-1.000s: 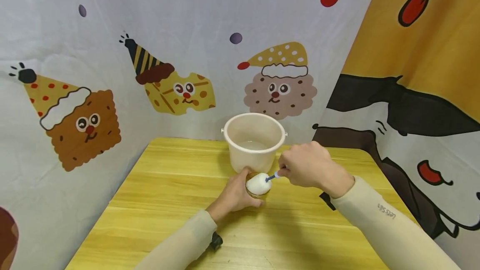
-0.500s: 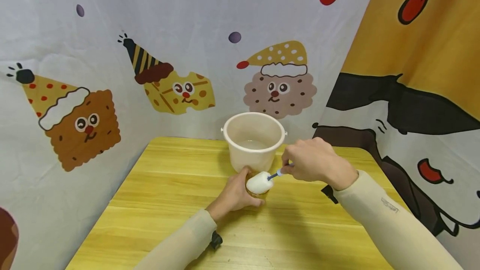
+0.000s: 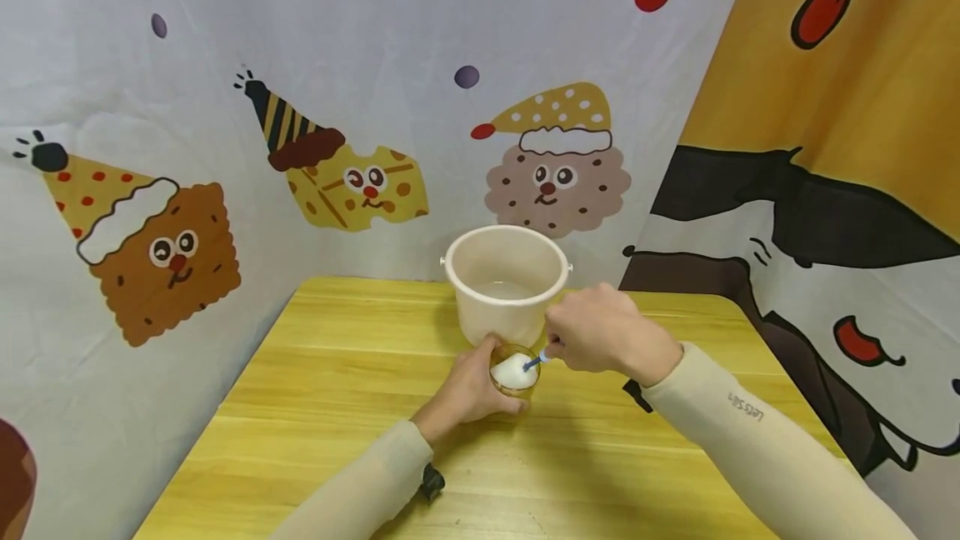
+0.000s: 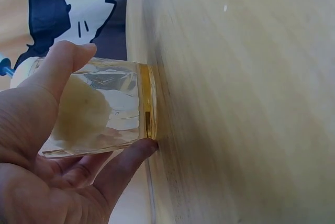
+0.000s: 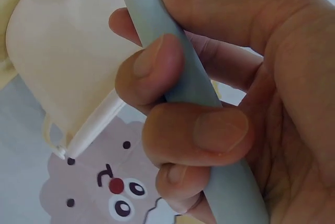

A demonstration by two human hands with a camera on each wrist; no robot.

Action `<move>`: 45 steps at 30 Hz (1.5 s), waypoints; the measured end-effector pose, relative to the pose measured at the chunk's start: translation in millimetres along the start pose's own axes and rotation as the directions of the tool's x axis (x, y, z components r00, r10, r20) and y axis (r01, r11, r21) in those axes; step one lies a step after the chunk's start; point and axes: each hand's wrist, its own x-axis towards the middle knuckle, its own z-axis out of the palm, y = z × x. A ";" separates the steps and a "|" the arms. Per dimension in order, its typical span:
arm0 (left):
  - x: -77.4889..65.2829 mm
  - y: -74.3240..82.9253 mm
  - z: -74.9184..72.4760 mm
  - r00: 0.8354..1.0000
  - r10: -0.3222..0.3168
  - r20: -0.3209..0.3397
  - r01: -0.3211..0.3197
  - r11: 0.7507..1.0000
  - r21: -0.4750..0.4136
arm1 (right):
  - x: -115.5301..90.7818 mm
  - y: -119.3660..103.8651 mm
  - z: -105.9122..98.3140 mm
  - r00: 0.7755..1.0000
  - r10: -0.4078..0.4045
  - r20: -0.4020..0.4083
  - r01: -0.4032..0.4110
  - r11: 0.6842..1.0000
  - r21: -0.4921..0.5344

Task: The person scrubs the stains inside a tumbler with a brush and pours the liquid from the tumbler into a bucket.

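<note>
My left hand grips a clear amber glass from its left side, thumb and fingers spread round the wall. The glass stands upright on the table, in front of the bucket. Inside it sits the white sponge head of a cup brush, seen through the wall in the left wrist view. Above and to the right, my right hand holds the brush's light blue handle, with several fingers curled round it. The brush slants down and left into the glass.
A cream bucket with side knobs stands behind the glass, close to it. The yellow wood-grain table has its back edge against a cartoon-printed cloth. A dark strap piece shows at the left wrist.
Over the last half second the right hand has moved left, and the sponge head has sunk deeper into the glass, baring more of the rim. The left hand and bucket stay put.
</note>
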 end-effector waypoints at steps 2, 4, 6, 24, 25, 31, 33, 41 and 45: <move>0.4 -0.3 0.5 1.000 -0.002 0.000 0.002 1.000 -0.008 | -1.0 -1.4 -0.4 1.000 0.012 -0.009 -0.012 1.000 -0.021; 0.8 -0.9 1.1 1.000 0.002 -0.001 -0.002 1.000 -0.011 | -2.7 -2.0 -2.5 0.999 0.028 -0.023 -0.029 0.999 -0.041; 1.3 -0.9 1.5 1.000 0.002 -0.002 -0.002 1.000 -0.012 | -5.5 -0.5 -5.4 0.998 0.050 -0.035 -0.051 0.998 -0.046; -0.3 -1.0 -1.5 1.000 0.021 0.012 -0.021 0.999 -0.049 | -41.9 20.8 -24.6 0.987 0.149 -0.054 -0.141 0.981 0.134; -0.4 -0.9 -2.0 1.000 0.022 0.012 -0.021 0.999 -0.049 | -42.9 21.0 -23.7 0.987 0.147 -0.062 -0.137 0.981 0.139; 0.3 -1.4 -2.3 1.000 0.027 0.006 -0.027 0.999 -0.030 | -46.4 20.2 -18.8 0.983 0.159 -0.097 -0.142 0.977 0.159; 0.5 -1.4 -1.6 1.000 0.029 0.002 -0.029 0.999 -0.030 | -47.4 19.8 -17.0 0.981 0.171 -0.096 -0.152 0.972 0.178; -2.0 -1.0 -0.9 0.999 0.043 -0.008 -0.044 0.996 -0.084 | -54.8 25.6 -1.2 0.974 0.221 -0.043 -0.200 0.940 0.277; -3.7 -2.6 -2.6 0.999 0.053 -0.004 -0.053 0.996 -0.078 | -61.3 34.7 11.2 0.975 0.223 0.019 -0.214 0.904 0.371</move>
